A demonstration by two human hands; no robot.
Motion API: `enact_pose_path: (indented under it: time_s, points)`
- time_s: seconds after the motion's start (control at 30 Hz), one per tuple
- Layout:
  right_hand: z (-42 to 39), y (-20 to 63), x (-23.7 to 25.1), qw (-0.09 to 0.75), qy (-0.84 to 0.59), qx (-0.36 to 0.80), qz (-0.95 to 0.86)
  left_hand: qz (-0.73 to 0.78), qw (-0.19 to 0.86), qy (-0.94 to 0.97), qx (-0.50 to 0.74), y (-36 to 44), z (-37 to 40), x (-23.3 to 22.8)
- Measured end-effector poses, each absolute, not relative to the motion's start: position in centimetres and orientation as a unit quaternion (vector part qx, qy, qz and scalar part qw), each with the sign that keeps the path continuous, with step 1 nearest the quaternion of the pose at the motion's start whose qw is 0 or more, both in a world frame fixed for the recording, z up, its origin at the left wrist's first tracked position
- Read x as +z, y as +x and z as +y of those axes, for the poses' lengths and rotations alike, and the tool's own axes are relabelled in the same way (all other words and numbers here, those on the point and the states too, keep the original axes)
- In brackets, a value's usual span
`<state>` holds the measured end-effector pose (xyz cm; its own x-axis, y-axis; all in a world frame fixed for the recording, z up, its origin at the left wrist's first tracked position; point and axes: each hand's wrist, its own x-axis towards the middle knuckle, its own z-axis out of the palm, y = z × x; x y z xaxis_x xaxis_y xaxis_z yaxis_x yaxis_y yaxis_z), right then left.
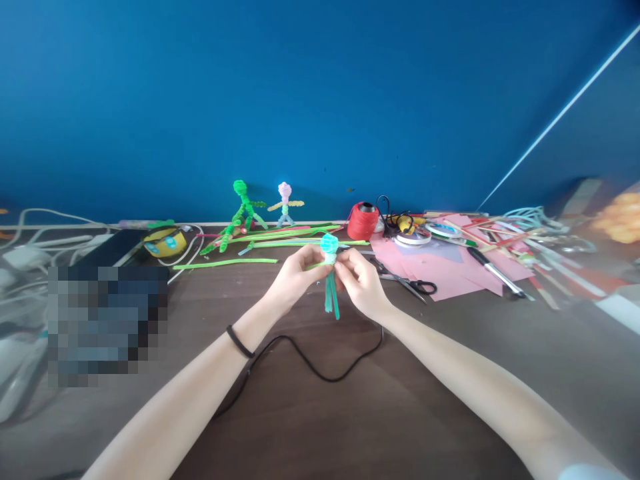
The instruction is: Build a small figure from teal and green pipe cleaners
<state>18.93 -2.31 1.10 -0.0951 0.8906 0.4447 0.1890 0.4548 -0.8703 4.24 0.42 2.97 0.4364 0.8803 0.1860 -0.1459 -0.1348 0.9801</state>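
Over the middle of the dark table, a small pipe cleaner figure (329,245) is held upright between both hands. Its round head is turquoise, a white band lies below it, and two teal pipe cleaner strands (331,293) hang down. My left hand (299,272) pinches the figure from the left, with a bit of light green at the fingertips. From the right, the thumb and fingers of my right hand (361,280) close on it just below the head. Behind stand a green pipe cleaner figure (241,208) and a pink-headed one (285,200).
Loose green pipe cleaners (225,264) lie behind my left hand. To the right are a red thread spool (363,221), scissors (417,287), pink paper (450,277) and a marker (495,272). A black cord (320,377) crosses the table in front. A yellow tape roll (165,243) sits left.
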Motion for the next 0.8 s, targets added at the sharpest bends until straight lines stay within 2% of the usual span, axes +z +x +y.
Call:
enact_pose_path:
  time_s: [0.8]
  points:
    - [-2.36,18.95,0.97,0.531,-0.411,0.322,-0.668,0.316,0.568,0.621,0.439,4.41,0.21,3.3]
